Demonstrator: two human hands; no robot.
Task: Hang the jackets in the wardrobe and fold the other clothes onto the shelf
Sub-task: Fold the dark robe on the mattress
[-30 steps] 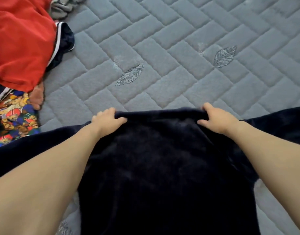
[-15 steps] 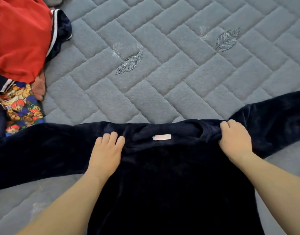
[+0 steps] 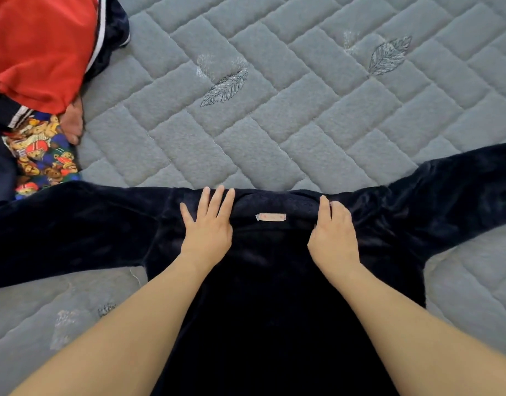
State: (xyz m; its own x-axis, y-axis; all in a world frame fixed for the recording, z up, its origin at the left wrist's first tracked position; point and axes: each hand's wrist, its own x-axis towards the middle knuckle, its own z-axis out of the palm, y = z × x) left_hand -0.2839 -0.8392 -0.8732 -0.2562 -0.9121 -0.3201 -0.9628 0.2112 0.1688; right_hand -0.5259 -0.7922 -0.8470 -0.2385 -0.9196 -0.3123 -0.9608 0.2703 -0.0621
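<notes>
Grey quilted bedding [image 3: 274, 115] carries a heap of red and patterned clothes [image 3: 37, 52] at far left, then the spread navy fleece top [image 3: 74, 224], left hand [image 3: 207, 224] pressing flat-fingered, right hand [image 3: 333, 230] curled gripping its collar.

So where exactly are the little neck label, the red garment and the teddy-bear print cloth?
neck label [image 3: 271, 217]: head view, middle of the pale tag inside the dark top's collar.
red garment [image 3: 37, 47]: head view, its broad flat middle.
teddy-bear print cloth [image 3: 41, 155]: head view, on the printed patch that shows.
</notes>
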